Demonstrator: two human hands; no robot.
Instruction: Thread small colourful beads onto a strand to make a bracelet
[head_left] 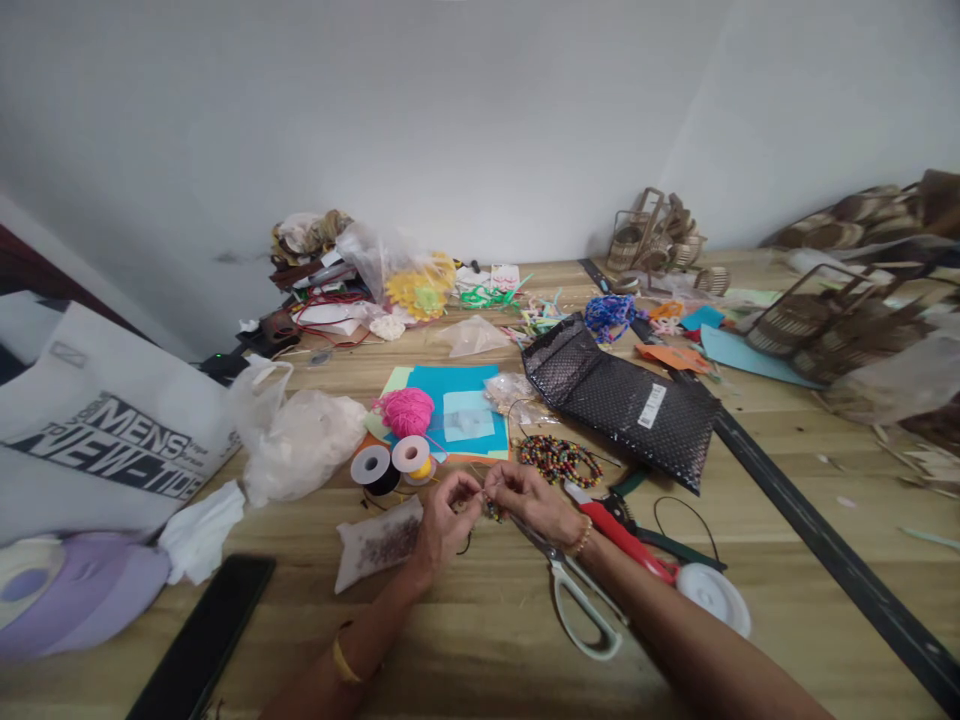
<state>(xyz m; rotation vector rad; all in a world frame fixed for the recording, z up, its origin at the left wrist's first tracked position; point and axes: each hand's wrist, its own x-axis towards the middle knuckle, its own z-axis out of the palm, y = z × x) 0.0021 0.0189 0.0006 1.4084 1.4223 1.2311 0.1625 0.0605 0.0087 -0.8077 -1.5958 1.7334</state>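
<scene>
A long wooden table [480, 640] with pale, streaked planks is running up to a plain white wall [450, 120], and craft clutter is spreading over most of it. Near the front edge, the left hand [444, 515] and the right hand [529, 500] are meeting fingertip to fingertip, both pinching closed on a short beaded strand [491, 510] that is hanging between them just above the wood; a thin dark cord is trailing from it. Just behind the hands, a heap of small multicoloured beads [559, 460] is lying loose, beside flat sheets of blue and green paper [450, 395] carrying a fuzzy pink yarn ball [406, 411]. Two round spools [390, 463] are sitting in front of the yarn. White-handled scissors [577, 595] and red-handled pliers [622, 535] are resting under the right forearm, near a glossy black bubble mailer [622, 400]. A crinkled clear bag of tiny beads [379, 545] is lying by the left wrist.
</scene>
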